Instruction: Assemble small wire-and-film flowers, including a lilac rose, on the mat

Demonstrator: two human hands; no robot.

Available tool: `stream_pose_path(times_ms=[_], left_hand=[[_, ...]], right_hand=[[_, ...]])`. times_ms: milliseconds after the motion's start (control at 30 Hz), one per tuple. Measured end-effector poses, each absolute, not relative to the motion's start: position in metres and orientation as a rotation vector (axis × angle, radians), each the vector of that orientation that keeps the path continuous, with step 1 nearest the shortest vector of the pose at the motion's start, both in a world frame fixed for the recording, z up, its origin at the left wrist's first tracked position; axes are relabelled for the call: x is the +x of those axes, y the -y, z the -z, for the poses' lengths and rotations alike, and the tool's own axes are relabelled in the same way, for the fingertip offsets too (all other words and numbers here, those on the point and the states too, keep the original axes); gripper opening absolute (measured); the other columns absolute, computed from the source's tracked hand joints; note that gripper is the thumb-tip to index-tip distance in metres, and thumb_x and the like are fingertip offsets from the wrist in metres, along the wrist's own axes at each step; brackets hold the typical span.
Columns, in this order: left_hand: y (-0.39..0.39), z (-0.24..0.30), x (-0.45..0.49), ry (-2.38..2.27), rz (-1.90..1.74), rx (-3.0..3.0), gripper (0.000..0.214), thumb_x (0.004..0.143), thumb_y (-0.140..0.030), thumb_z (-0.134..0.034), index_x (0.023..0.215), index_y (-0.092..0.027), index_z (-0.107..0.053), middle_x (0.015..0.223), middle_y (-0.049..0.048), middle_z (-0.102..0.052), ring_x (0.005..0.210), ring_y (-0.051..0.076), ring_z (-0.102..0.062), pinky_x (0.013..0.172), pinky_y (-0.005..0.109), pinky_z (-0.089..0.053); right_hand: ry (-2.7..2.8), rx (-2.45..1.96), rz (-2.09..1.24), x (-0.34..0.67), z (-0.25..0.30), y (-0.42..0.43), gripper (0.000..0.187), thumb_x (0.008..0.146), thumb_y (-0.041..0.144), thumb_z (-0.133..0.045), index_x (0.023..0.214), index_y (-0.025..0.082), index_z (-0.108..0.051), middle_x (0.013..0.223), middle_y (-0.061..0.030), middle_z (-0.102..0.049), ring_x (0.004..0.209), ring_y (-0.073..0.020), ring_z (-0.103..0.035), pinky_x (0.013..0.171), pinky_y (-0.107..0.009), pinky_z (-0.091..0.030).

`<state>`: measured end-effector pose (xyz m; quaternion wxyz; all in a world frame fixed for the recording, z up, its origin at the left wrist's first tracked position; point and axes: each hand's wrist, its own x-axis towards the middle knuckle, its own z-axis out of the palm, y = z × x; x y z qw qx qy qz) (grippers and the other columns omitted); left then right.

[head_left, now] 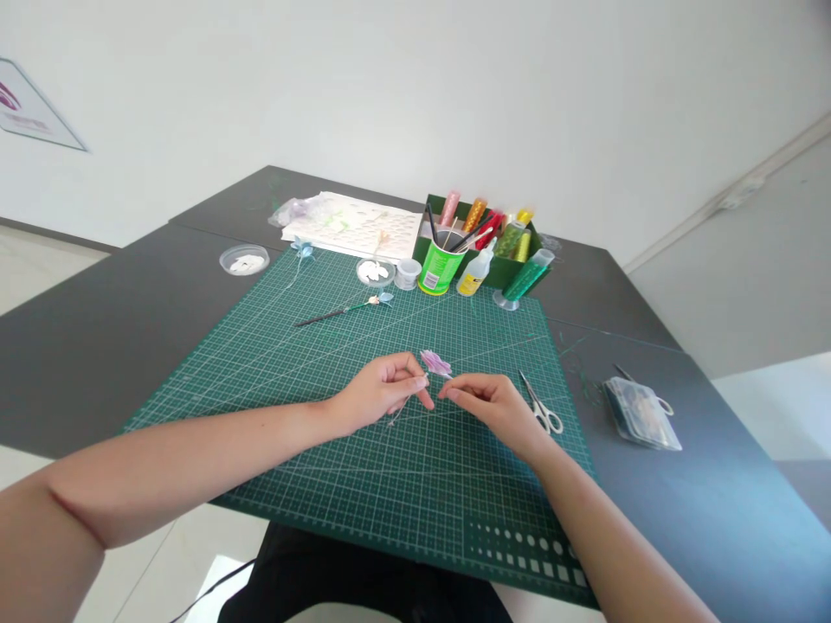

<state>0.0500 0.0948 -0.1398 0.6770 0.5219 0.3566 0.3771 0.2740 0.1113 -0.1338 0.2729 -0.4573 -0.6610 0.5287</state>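
A small purple artificial flower [435,362] is held just above the cutting mat [363,484], between my two hands. My left hand [380,391] is closed in a pinch beside the bloom, on what looks like its thin stem. Fine wire or thread [395,419] hangs below those fingers. On the other side, my right hand [490,403] pinches thumb against forefinger just under the flower; a small pale bit shows near its fingertips, too small to name. White-handled scissors [542,407] lie on the mat to the right of my right hand.
Ahead stand a green can [440,270] of tools, a glue bottle [477,268] and a green box [424,227] with thread spools. A thin black tool [325,317] with a small flower lies on the mat. Dishes [244,260] hold white pieces. A plastic case [640,414] sits right.
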Motion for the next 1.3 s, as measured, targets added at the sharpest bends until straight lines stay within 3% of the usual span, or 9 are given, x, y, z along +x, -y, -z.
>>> stream_pose_path(times_ms=[267,467,667,833,933,1033,1167,1233,1300], left_hand=[[-0.091,0.135,0.049,-0.802,-0.879,1.025,0.028,0.082,-0.042,-0.074,0.082,-0.016,-0.063,0.056,-0.0081,-0.042,0.050,0.007,-0.031,0.050,0.022,-0.022],[-0.090,0.133,0.050,-0.748,-0.888,0.957,0.025,0.081,-0.037,-0.079,0.079,-0.015,-0.069,0.068,-0.0030,-0.058,0.056,0.007,-0.040,0.058,0.023,-0.031],[-0.092,0.136,0.050,-0.714,-0.910,0.858,0.020,0.078,-0.031,-0.084,0.083,-0.014,-0.075,0.086,0.0023,-0.069,0.080,0.012,-0.059,0.085,0.028,-0.046],[-0.093,0.138,0.049,-0.682,-0.902,0.767,0.024,0.077,-0.032,-0.088,0.082,-0.013,-0.074,0.089,0.0034,-0.072,0.086,0.013,-0.065,0.094,0.031,-0.049],[-0.094,0.140,0.050,-0.679,-0.906,0.722,0.024,0.075,-0.031,-0.090,0.081,-0.014,-0.074,0.087,0.0027,-0.073,0.087,0.013,-0.066,0.097,0.031,-0.049],[-0.095,0.141,0.050,-0.680,-0.913,0.687,0.024,0.075,-0.031,-0.091,0.081,-0.013,-0.074,0.087,0.0023,-0.074,0.087,0.012,-0.067,0.098,0.031,-0.049],[-0.094,0.143,0.051,-0.686,-0.920,0.669,0.026,0.073,-0.031,-0.092,0.081,-0.013,-0.075,0.086,0.0023,-0.074,0.087,0.012,-0.067,0.098,0.030,-0.049],[-0.094,0.142,0.052,-0.682,-0.925,0.680,0.026,0.073,-0.031,-0.092,0.082,-0.013,-0.075,0.087,0.0025,-0.075,0.087,0.012,-0.067,0.098,0.029,-0.049],[-0.093,0.141,0.053,-0.678,-0.931,0.688,0.026,0.073,-0.032,-0.092,0.081,-0.013,-0.075,0.091,0.0034,-0.075,0.089,0.013,-0.068,0.098,0.029,-0.049]], right_hand=[[1.774,-1.218,-1.506,0.274,0.130,-0.113,0.038,0.086,0.054,-0.071,0.081,0.017,-0.077,0.053,0.0054,-0.041,0.050,-0.0090,-0.027,0.046,-0.025,-0.017],[1.784,-1.169,-1.573,0.271,0.129,-0.110,0.038,0.086,0.054,-0.072,0.080,0.017,-0.077,0.057,0.0042,-0.044,0.051,-0.0087,-0.028,0.046,-0.026,-0.015],[1.514,-1.207,-1.683,0.272,0.133,-0.110,0.034,0.082,0.051,-0.075,0.081,0.017,-0.075,0.054,0.0064,-0.040,0.050,-0.0087,-0.030,0.048,-0.025,-0.022],[1.326,-1.347,-1.179,0.275,0.137,-0.119,0.024,0.077,0.042,-0.075,0.080,0.020,-0.066,0.080,-0.0018,-0.063,0.075,-0.0177,-0.057,0.077,-0.034,-0.049],[1.406,-1.310,-0.902,0.273,0.140,-0.118,0.020,0.076,0.032,-0.071,0.092,0.022,-0.069,0.101,-0.0067,-0.071,0.105,-0.0261,-0.064,0.104,-0.045,-0.047],[1.563,-1.157,-1.108,0.266,0.140,-0.110,0.023,0.079,0.025,-0.064,0.099,0.024,-0.074,0.123,-0.0078,-0.071,0.128,-0.0280,-0.060,0.116,-0.048,-0.040],[1.576,-1.012,-1.485,0.252,0.141,-0.099,0.030,0.084,0.026,-0.064,0.111,0.026,-0.075,0.113,-0.0058,-0.075,0.114,-0.0251,-0.068,0.105,-0.044,-0.050],[1.554,-0.997,-1.559,0.247,0.141,-0.096,0.030,0.087,0.032,-0.065,0.116,0.025,-0.072,0.092,-0.0041,-0.074,0.088,-0.0213,-0.070,0.083,-0.038,-0.057],[1.558,-1.019,-1.548,0.243,0.142,-0.095,0.025,0.089,0.040,-0.066,0.106,0.022,-0.072,0.074,-0.0004,-0.065,0.063,-0.0151,-0.058,0.059,-0.030,-0.048]])
